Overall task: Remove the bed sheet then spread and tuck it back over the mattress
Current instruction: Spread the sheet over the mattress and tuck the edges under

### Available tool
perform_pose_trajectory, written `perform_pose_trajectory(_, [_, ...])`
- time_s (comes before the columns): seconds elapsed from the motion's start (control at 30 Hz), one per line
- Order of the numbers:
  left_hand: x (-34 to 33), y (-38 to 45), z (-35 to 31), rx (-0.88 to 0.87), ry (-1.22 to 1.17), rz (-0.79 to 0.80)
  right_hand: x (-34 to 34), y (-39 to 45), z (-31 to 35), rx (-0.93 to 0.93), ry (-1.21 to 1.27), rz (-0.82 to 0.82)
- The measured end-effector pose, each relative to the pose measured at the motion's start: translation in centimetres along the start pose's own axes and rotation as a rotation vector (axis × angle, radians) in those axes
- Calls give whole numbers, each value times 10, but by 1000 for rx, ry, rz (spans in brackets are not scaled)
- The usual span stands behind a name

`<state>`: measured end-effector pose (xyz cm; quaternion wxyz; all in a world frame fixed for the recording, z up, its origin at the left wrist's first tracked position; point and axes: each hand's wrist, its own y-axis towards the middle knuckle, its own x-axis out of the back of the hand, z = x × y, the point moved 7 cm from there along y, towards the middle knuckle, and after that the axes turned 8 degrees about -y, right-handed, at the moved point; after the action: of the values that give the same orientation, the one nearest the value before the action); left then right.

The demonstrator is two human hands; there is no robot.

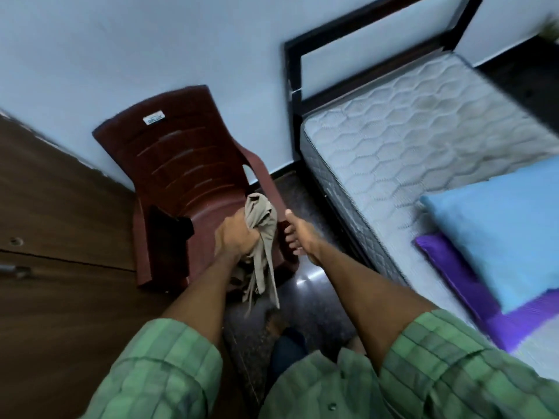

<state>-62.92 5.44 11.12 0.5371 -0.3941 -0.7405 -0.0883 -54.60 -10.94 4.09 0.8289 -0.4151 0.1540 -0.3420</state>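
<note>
Bare mattress [417, 131] | left hand [234, 240] grips cloth [263, 237] | right hand [298, 237] seemingly grips chair [181, 164] arm

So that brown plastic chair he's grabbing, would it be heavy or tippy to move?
Probably light: the chair looks like thin moulded plastic, and the right hand alone grips its armrest. Likely stiff, keeping its shape. It might tip if pulled from one side.

We are in a small home bedroom: a quilted mattress [417, 128] lies bare on a dark bed frame [292, 71] pushed against a pale blue wall [121, 40]. On it we see a blue pillow [508, 234] on folded purple bedding [472, 297]. A maroon plastic chair [181, 164] stands by the wall beside a wooden wardrobe door [54, 237], over a dark polished floor [305, 276].
</note>
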Motion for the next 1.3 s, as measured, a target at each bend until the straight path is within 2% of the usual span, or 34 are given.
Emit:
perform_pose_trajectory(0.13, [-1, -16, -92, -72, -9, 49, 43, -47, 3, 103, 20, 120])
perform_pose_trajectory(0.2, [-1, -21, -134, -110, -59, 65, 63, -61, 11, 209, 145, 162])
perform_pose_trajectory(0.27, [-5, -21, -169, -156, -136, 73, 94, -66, 16, 324, 302, 149])
perform_pose_trajectory(0.33, [-14, -20, -205, -193, -243, 88, 127, -67, 18, 376, 356, 112])
perform_pose_trajectory(0.4, [-26, -20, -243, -229, -317, 111, 156, -68, 20, 389, 414, 108])
perform_pose_trajectory(0.57, [-60, -16, -327, -300, -327, 261, 223, -87, 17, 273, 554, 1])
perform_pose_trajectory(0.7, [-86, 11, -376, -318, -322, 363, 267, -88, 32, 329, 812, -30])
perform_pose_trajectory(0.8, [-115, 39, -417, -281, -415, 469, 304, -74, 51, 426, 990, -69])
perform_pose_trajectory(0.87, [-133, 53, -441, -224, -553, 552, 327, -61, 60, 392, 997, -126])
perform_pose_trajectory(0.97, [-158, 79, -468, 38, -884, 767, 367, -33, 78, 323, 1014, -281])
perform_pose_trajectory(1.07, [-175, 111, -484, 151, -922, 918, 400, -5, 85, 271, 1117, -491])
perform_pose_trajectory(1.17, [-189, 175, -507, 191, -882, 865, 427, 26, 91, 155, 1212, -625])
perform_pose_trajectory(1.2, [-182, 184, -512, 121, -813, 767, 433, 31, 86, 134, 1209, -662])
perform_pose_trajectory(1.3, [-157, 234, -539, -209, -318, 419, 450, 69, 84, 64, 1192, -743])
